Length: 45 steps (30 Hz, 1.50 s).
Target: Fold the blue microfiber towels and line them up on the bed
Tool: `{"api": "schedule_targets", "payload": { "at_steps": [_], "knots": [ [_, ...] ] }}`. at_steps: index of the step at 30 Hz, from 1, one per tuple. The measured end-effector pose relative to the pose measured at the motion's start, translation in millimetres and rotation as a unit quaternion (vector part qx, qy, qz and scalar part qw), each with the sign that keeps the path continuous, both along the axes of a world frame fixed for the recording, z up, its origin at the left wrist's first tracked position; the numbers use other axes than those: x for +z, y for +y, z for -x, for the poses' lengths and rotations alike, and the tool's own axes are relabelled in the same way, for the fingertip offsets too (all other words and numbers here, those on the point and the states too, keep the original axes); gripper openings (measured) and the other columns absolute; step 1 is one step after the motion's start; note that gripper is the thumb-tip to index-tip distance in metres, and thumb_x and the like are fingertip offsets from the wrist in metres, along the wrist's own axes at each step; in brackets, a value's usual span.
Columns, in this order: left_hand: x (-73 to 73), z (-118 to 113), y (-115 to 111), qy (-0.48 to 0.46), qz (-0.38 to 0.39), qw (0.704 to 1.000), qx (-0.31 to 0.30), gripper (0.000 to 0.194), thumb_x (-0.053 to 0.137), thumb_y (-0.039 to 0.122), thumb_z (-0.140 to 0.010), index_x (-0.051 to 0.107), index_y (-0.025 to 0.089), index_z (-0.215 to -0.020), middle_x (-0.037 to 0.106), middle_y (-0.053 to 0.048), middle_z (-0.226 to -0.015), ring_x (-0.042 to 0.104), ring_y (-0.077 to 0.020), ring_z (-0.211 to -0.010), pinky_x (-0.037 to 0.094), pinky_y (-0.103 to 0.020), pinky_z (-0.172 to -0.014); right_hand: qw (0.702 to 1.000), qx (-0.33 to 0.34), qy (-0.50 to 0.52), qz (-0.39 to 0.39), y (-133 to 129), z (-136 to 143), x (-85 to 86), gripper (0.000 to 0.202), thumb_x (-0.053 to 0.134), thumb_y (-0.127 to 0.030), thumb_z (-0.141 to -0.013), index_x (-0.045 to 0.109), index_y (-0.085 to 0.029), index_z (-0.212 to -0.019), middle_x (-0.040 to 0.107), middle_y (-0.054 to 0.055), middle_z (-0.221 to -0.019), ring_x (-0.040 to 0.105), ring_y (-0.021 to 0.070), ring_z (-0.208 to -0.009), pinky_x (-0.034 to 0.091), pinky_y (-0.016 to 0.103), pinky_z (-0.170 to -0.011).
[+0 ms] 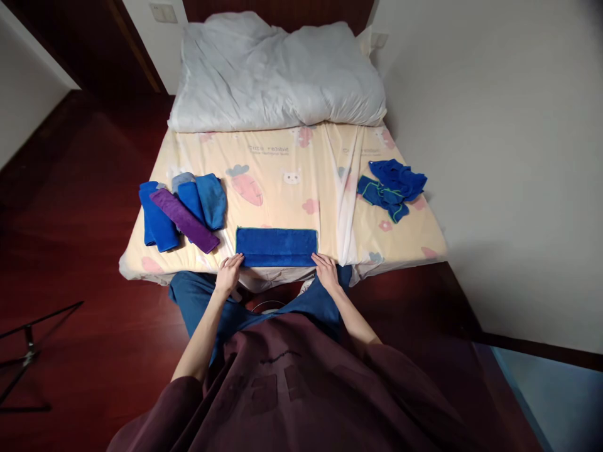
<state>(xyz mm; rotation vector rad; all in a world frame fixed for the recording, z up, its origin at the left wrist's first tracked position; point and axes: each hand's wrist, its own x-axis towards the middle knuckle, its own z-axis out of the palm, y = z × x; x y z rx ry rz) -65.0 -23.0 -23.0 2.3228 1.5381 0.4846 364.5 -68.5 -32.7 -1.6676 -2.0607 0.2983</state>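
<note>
A blue towel (277,240) with thin green edging lies flat at the bed's near edge, with a lengthwise fold along its near side. My left hand (228,275) is closed on its near left corner. At the near right corner, my right hand (326,271) grips the same towel. The undersides of my fingers are hidden. To the left, folded blue cloths (159,216) lie in a pile with a purple folded cloth (186,221) slanting across the top. Crumpled blue cloths (392,187), some edged in green, lie in a heap to the right.
The bed (282,201) has a cream sheet printed with carrots and rabbits. A white quilt (282,75) is bunched at its far end. A white wall (494,157) runs along the right side. Thin black stand legs (29,358) are on the red floor at left.
</note>
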Motion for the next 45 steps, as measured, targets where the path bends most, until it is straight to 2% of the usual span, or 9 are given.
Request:
{"api": "schedule_targets", "payload": {
  "at_steps": [8, 12, 15, 18, 24, 30, 34, 39, 45],
  "knots": [
    [-9.7, 3.2, 15.8, -0.221, 0.034, 0.967, 0.122, 0.039, 0.050, 0.032, -0.091, 0.067, 0.017, -0.122, 0.070, -0.013, -0.122, 0.062, -0.0285, -0.117, 0.049, -0.047, -0.105, 0.977, -0.070, 0.202, 0.023, 18.4, -7.2, -2.6, 0.040, 0.053, -0.014, -0.081, 0.075, -0.023, -0.114, 0.075, 0.008, -0.115, 0.064, 0.0260, -0.113, 0.051, 0.044, -0.102],
    [-11.3, -1.0, 21.2, -0.231, 0.038, 0.952, 0.197, 0.035, 0.052, 0.047, -0.091, 0.069, 0.018, -0.102, 0.070, -0.012, -0.098, 0.062, -0.0295, -0.101, 0.052, -0.045, -0.094, 0.953, -0.122, 0.273, 0.040, 28.0, -9.4, -8.0, 0.027, 0.059, -0.039, -0.087, 0.073, -0.021, -0.100, 0.074, 0.010, -0.102, 0.067, 0.0259, -0.098, 0.055, 0.041, -0.091],
    [-9.8, -2.5, 21.1, -0.227, 0.037, 0.947, 0.222, 0.038, 0.049, 0.053, -0.093, 0.067, 0.020, -0.087, 0.064, -0.009, -0.080, 0.060, -0.0284, -0.090, 0.051, -0.043, -0.086, 0.933, -0.157, 0.318, 0.059, 31.1, -7.5, -14.3, 0.038, 0.058, -0.057, -0.088, 0.067, -0.020, -0.086, 0.071, 0.006, -0.082, 0.067, 0.0229, -0.078, 0.056, 0.037, -0.078],
    [-6.6, -1.1, 20.7, -0.231, 0.050, 0.945, 0.225, 0.040, 0.049, 0.056, -0.092, 0.065, 0.021, -0.081, 0.062, -0.007, -0.073, 0.059, -0.0264, -0.082, 0.050, -0.041, -0.081, 0.917, -0.180, 0.353, 0.054, 33.1, -5.0, -18.7, 0.044, 0.061, -0.064, -0.085, 0.065, -0.020, -0.087, 0.071, 0.007, -0.081, 0.068, 0.0229, -0.076, 0.057, 0.036, -0.076],
    [-5.5, 0.7, 21.8, -0.245, 0.074, 0.939, 0.230, 0.043, 0.052, 0.059, -0.089, 0.066, 0.019, -0.085, 0.064, -0.006, -0.072, 0.061, -0.0226, -0.072, 0.050, -0.037, -0.075, 0.908, -0.212, 0.359, 0.041, 35.7, -3.8, -18.4, 0.050, 0.067, -0.064, -0.079, 0.069, -0.017, -0.096, 0.075, 0.012, -0.085, 0.072, 0.0260, -0.080, 0.058, 0.040, -0.081],
    [-6.8, -0.2, 19.3, -0.270, 0.067, 0.927, 0.251, 0.047, 0.058, 0.057, -0.087, 0.064, 0.017, -0.111, 0.069, -0.008, -0.085, 0.065, -0.0238, -0.080, 0.053, -0.039, -0.081, 0.921, -0.218, 0.321, 0.037, 33.0, -2.6, -11.6, 0.050, 0.065, -0.061, -0.082, 0.069, -0.016, -0.103, 0.074, 0.010, -0.084, 0.070, 0.0238, -0.077, 0.059, 0.040, -0.079],
    [3.6, 1.1, 10.9, -0.252, -0.001, 0.940, 0.230, 0.047, 0.056, 0.053, -0.092, 0.060, 0.018, -0.123, 0.068, -0.014, -0.115, 0.064, -0.0278, -0.107, 0.052, -0.045, -0.097, 0.947, -0.202, 0.246, -0.031, 23.4, 2.5, 6.5, 0.042, 0.062, -0.046, -0.089, 0.067, -0.018, -0.119, 0.072, 0.015, -0.116, 0.068, 0.0270, -0.105, 0.056, 0.045, -0.098],
    [22.0, -4.6, 5.5, -0.176, -0.031, 0.980, 0.088, 0.042, 0.051, 0.044, -0.099, 0.059, 0.020, -0.133, 0.059, -0.014, -0.142, 0.051, -0.0287, -0.136, 0.038, -0.050, -0.118, 0.983, -0.067, 0.165, -0.036, 15.9, 14.7, 31.3, 0.043, 0.056, -0.030, -0.095, 0.064, -0.022, -0.136, 0.064, 0.012, -0.140, 0.056, 0.0270, -0.134, 0.042, 0.049, -0.118],
    [13.5, -15.2, 17.0, -0.093, -0.001, 0.994, -0.056, 0.050, 0.052, 0.033, -0.096, 0.055, 0.019, -0.143, 0.050, -0.012, -0.155, 0.038, -0.0287, -0.150, 0.030, -0.053, -0.125, 0.997, 0.040, 0.066, 0.002, 17.5, 19.3, 24.4, 0.048, 0.053, -0.024, -0.096, 0.057, -0.024, -0.145, 0.058, 0.008, -0.149, 0.048, 0.0248, -0.145, 0.037, 0.052, -0.121]
  ]
}}
